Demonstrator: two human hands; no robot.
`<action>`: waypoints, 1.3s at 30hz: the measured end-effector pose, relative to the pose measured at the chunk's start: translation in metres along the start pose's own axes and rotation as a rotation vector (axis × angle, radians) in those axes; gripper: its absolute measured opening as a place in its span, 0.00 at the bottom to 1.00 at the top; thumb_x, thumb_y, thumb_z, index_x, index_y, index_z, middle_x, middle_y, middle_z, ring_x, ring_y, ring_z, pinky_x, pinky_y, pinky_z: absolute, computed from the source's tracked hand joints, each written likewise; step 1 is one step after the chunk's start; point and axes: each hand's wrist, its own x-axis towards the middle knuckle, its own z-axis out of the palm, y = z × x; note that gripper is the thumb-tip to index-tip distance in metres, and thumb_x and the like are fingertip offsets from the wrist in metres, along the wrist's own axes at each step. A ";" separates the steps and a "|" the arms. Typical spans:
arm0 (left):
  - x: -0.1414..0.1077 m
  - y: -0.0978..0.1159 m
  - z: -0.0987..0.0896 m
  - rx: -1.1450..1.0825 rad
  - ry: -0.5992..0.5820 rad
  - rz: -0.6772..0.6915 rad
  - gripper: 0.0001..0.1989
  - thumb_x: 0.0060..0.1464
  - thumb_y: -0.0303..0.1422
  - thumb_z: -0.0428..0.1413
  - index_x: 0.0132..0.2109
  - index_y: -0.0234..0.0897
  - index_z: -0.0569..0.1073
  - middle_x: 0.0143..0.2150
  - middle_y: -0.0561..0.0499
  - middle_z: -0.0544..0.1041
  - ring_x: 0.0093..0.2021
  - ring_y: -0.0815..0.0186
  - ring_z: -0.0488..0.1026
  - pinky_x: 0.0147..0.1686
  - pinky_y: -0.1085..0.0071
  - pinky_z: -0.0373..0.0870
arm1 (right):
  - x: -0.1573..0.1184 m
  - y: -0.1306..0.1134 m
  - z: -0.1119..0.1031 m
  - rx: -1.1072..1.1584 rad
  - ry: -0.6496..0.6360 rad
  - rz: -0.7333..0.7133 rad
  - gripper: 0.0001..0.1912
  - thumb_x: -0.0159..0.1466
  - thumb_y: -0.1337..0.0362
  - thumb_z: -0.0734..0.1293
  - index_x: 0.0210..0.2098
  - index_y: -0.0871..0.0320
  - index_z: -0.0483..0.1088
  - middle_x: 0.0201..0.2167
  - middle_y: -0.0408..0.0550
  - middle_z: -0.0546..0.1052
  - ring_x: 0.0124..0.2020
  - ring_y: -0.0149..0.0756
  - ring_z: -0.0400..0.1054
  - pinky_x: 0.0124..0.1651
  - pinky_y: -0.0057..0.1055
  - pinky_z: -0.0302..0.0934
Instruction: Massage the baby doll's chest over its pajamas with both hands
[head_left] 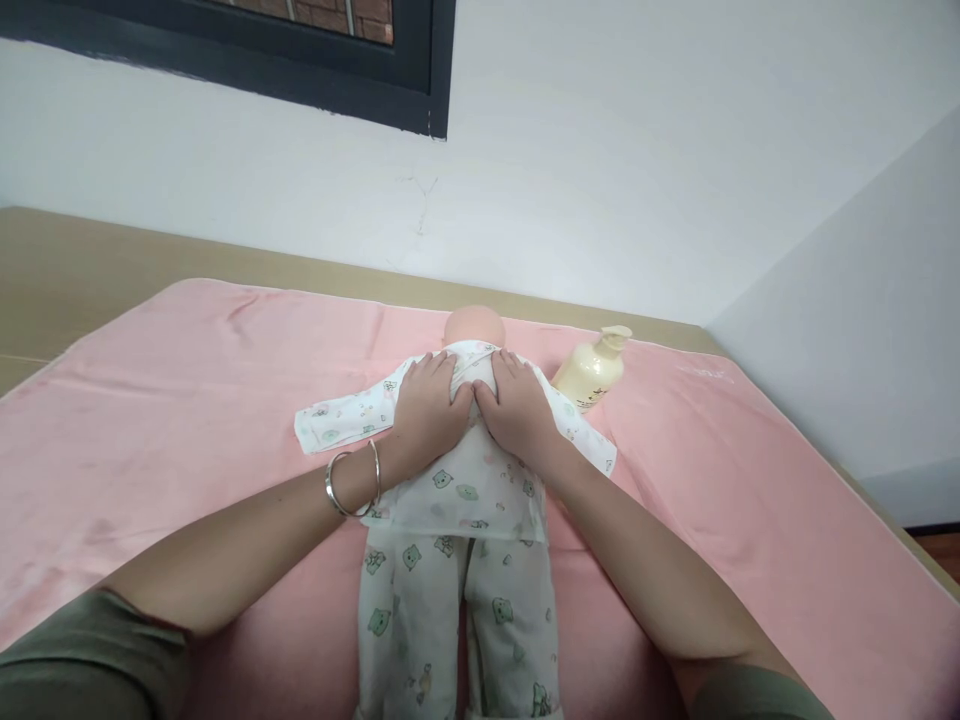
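Note:
A baby doll (475,325) lies stretched out on a pink mat (247,390), its round head at the far end. It wears a white printed top (465,495) and matching trousers (416,610), with the sleeves spread to both sides. My left hand (431,408) rests flat on the left of the doll's upper body, fingers pointing towards the head. On the other side, my right hand (520,408) lies flat in the same way. My thumbs meet or nearly meet in the middle. Both hands are open and hold nothing. Whether the doll faces up or down I cannot tell.
A cream pump bottle (591,370) stands, seemingly tilted, just beyond the doll's right-hand sleeve. The mat covers a wooden surface (82,255) that runs up to a white wall (585,170). A dark window frame (420,70) is set in the wall.

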 end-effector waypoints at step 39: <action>-0.004 0.014 -0.025 0.096 -0.162 0.214 0.12 0.59 0.26 0.45 0.43 0.33 0.72 0.47 0.37 0.76 0.52 0.50 0.72 0.56 0.51 0.69 | -0.022 -0.014 -0.021 -0.327 -0.004 -0.262 0.21 0.71 0.68 0.51 0.52 0.72 0.71 0.53 0.70 0.75 0.57 0.55 0.67 0.65 0.46 0.56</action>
